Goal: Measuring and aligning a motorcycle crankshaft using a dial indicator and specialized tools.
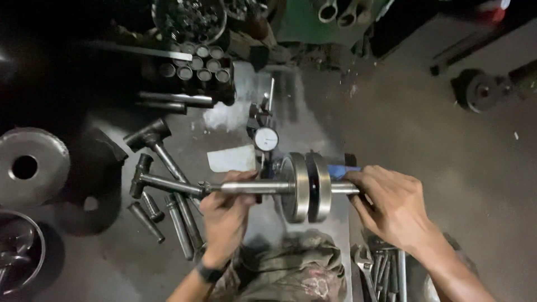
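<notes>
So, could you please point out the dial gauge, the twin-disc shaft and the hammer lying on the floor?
dial gauge (267, 138), head view, on its round white face.
twin-disc shaft (300, 187), head view, on the rim of the left-hand disc.
hammer (146, 135), head view, on its dark head.

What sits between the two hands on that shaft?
Head view: between left hand and right hand, the shaft carries two steel discs, side by side.

Dim workshop, grimy dark concrete floor (425, 134) w/ worn pale patch at centre. Upper left nearly black; light falls mid-frame. Green panel (302, 22) at top centre. Steel disc w/ hole (25, 166) at left edge, round metal part (481, 89) upper right.
</notes>
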